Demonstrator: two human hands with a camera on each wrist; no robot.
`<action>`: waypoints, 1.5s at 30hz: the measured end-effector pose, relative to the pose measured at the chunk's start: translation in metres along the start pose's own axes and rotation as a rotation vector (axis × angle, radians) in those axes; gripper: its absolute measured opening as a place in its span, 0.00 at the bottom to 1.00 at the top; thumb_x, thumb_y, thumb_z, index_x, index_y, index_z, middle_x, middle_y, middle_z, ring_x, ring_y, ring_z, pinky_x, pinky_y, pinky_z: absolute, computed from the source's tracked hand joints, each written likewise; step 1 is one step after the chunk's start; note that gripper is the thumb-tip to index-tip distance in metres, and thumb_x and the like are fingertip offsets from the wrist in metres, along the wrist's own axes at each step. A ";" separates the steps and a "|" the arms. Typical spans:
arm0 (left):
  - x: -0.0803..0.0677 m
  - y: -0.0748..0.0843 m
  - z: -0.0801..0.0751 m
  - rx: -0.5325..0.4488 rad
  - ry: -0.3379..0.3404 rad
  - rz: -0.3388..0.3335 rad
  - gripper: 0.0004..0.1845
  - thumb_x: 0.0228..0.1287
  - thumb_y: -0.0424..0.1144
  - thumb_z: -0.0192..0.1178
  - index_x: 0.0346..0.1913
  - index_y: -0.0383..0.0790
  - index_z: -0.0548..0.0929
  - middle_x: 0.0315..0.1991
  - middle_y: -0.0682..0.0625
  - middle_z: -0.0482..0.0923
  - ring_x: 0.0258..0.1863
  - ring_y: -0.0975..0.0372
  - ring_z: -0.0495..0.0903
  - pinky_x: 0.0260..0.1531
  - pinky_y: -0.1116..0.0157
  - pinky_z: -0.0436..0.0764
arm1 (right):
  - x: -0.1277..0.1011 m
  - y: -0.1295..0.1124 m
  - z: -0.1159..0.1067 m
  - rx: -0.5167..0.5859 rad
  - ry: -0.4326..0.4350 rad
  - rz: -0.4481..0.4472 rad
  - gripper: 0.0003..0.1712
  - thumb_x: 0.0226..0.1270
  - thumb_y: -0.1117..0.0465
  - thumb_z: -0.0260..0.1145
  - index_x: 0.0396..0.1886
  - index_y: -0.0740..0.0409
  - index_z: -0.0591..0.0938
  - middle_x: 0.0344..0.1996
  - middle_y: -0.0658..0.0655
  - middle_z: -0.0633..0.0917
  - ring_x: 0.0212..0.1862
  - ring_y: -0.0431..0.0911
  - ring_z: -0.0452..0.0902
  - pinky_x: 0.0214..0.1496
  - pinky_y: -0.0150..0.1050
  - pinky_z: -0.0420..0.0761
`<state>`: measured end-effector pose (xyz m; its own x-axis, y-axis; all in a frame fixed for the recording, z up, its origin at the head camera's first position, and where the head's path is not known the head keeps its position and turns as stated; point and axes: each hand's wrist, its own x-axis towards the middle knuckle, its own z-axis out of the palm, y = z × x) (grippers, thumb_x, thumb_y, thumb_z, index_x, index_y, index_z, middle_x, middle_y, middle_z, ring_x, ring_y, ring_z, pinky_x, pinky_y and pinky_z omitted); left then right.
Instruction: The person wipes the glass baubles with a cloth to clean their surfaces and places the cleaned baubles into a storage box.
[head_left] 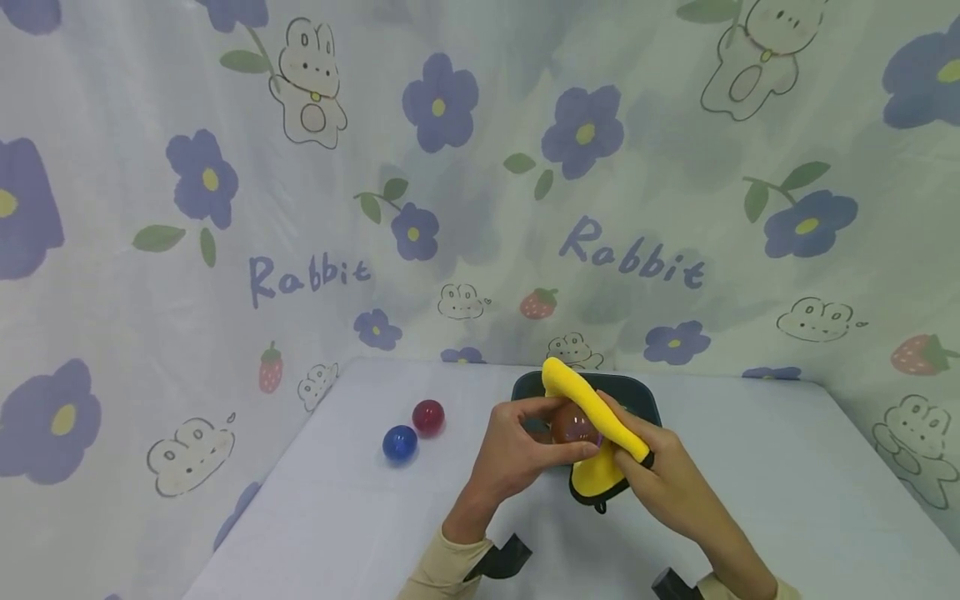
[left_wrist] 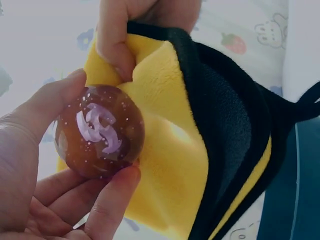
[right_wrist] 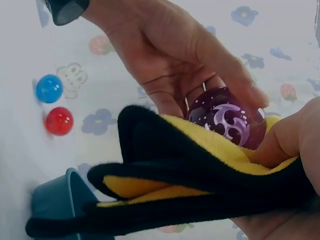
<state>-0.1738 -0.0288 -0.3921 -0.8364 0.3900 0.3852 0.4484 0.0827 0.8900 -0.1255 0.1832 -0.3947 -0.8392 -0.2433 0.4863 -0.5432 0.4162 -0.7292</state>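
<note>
A clear purple ball (left_wrist: 100,132) with a pale swirl emblem and glitter is held between the thumb and fingertips of my left hand (head_left: 513,446). My right hand (head_left: 667,475) grips a folded yellow cloth (head_left: 592,408) with black edging and a small hanging loop. The cloth lies against the ball, its yellow face touching the side in the left wrist view. In the right wrist view, the ball (right_wrist: 227,117) shows above the cloth's black-edged folds (right_wrist: 165,155). Both hands are raised over the near part of a dark teal bin (head_left: 637,387).
A blue ball (head_left: 400,444) and a red ball (head_left: 428,417) sit side by side on the white table (head_left: 315,517), left of the hands. Behind the table hangs a patterned curtain (head_left: 480,183) with flowers and rabbits.
</note>
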 end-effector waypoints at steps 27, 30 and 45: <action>0.001 -0.004 0.007 -0.101 0.257 0.100 0.24 0.55 0.46 0.80 0.56 0.51 0.88 0.45 0.49 0.88 0.42 0.62 0.84 0.43 0.62 0.91 | -0.001 -0.008 0.008 0.083 -0.021 0.189 0.25 0.73 0.69 0.61 0.68 0.69 0.75 0.37 0.58 0.83 0.34 0.41 0.78 0.36 0.33 0.85; 0.002 -0.003 0.006 -0.087 0.273 0.092 0.27 0.55 0.47 0.80 0.59 0.48 0.86 0.51 0.48 0.88 0.47 0.60 0.86 0.46 0.63 0.90 | -0.002 -0.010 0.008 0.073 -0.022 0.190 0.27 0.73 0.68 0.61 0.70 0.70 0.74 0.39 0.59 0.83 0.34 0.41 0.78 0.36 0.33 0.85; 0.002 -0.005 -0.001 0.044 0.239 -0.031 0.31 0.55 0.53 0.79 0.61 0.47 0.85 0.57 0.53 0.86 0.56 0.58 0.83 0.60 0.53 0.85 | -0.008 -0.022 0.009 -0.006 0.052 0.135 0.33 0.68 0.73 0.64 0.73 0.69 0.71 0.59 0.70 0.85 0.34 0.39 0.80 0.33 0.30 0.86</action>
<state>-0.1777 -0.0293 -0.3955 -0.8987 0.1584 0.4090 0.4298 0.1331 0.8930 -0.1070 0.1676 -0.3868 -0.9021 -0.1394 0.4084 -0.4253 0.4476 -0.7866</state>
